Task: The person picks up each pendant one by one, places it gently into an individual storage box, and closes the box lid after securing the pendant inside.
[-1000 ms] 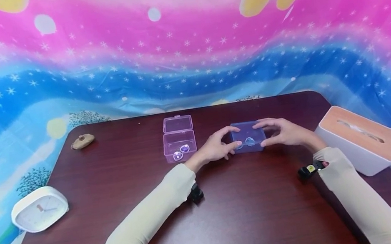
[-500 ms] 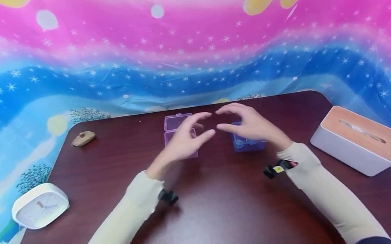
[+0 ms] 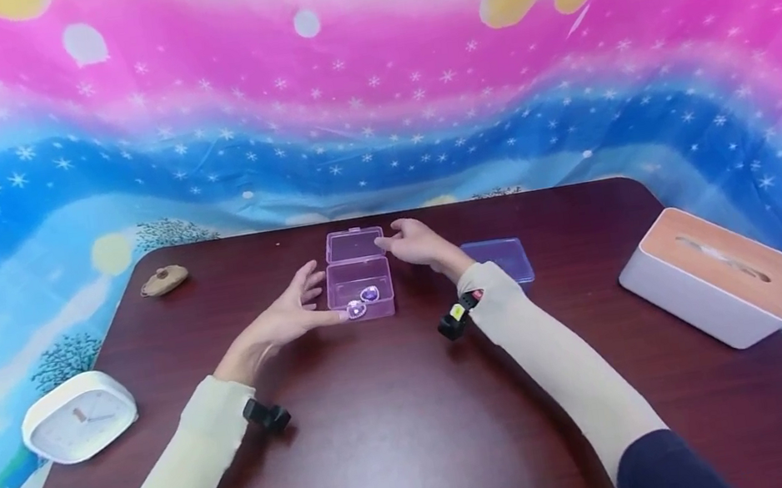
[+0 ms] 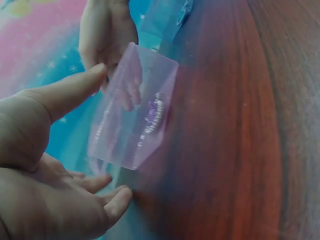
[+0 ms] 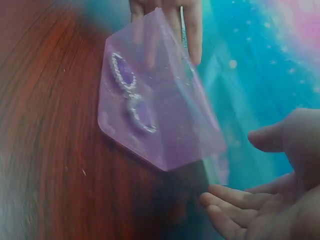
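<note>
A clear pink plastic box (image 3: 359,282) stands on the table with its hinged lid (image 3: 355,245) tipped back. Two oval purple gems with sparkling rims lie inside it; one purple gem (image 5: 142,115) shows through the wall in the right wrist view. My left hand (image 3: 290,310) is spread at the box's left side, its thumb by the front left corner. At the lid's right edge is my right hand (image 3: 421,241), fingers loose and thumb toward the lid; contact is unclear. A blue plastic box (image 3: 507,256) with its lid down sits behind my right wrist, partly hidden.
A white tissue box (image 3: 718,275) with a wood-look top stands at the right. On the left are a white clock (image 3: 79,417) and a small tan lidded-looking object (image 3: 165,280). A printed cloth (image 3: 369,95) hangs behind the table (image 3: 376,449).
Both hands have let go of the blue box and moved left, apart from each other, to either side of the pink box. The boxes have stayed in place.
</note>
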Demonstrator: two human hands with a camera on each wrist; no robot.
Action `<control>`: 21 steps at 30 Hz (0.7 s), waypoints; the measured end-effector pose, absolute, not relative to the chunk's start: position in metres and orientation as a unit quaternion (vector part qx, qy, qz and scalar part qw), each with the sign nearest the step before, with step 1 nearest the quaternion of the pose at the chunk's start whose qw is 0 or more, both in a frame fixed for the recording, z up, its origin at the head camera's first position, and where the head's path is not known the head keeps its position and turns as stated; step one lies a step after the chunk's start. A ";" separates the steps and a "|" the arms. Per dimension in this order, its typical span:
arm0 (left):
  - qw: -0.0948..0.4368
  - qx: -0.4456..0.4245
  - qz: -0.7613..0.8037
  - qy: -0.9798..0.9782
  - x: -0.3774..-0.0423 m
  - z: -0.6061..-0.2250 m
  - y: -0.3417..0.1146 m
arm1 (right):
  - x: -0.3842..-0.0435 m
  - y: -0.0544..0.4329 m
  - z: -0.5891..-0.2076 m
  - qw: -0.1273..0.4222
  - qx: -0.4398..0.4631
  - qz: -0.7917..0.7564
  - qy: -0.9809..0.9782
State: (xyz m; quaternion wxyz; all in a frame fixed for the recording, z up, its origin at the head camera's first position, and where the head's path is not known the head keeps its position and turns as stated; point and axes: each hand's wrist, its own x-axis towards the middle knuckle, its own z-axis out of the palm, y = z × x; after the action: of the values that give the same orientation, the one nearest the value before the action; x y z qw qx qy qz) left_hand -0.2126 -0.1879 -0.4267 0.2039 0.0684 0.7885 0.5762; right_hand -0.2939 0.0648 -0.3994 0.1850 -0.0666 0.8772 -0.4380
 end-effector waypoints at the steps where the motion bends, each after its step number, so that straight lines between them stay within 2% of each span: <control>1: 0.209 0.069 0.582 0.783 -0.213 -0.430 -0.188 | -0.295 0.063 -0.403 0.187 -0.062 -0.453 0.869; 8: 0.217 0.071 0.600 0.767 -0.216 -0.439 -0.184 | -0.300 0.054 -0.418 0.185 -0.055 -0.491 0.850; 21: 0.206 0.115 0.564 0.791 -0.222 -0.438 -0.187 | -0.303 0.051 -0.416 0.182 -0.052 -0.551 0.813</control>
State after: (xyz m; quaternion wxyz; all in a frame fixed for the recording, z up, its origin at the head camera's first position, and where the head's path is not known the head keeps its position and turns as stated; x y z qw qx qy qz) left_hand -0.2223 -0.1871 -0.4377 0.2058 0.1146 0.7914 0.5641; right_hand -0.3031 0.0511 -0.4158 0.1818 -0.0518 0.8129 -0.5509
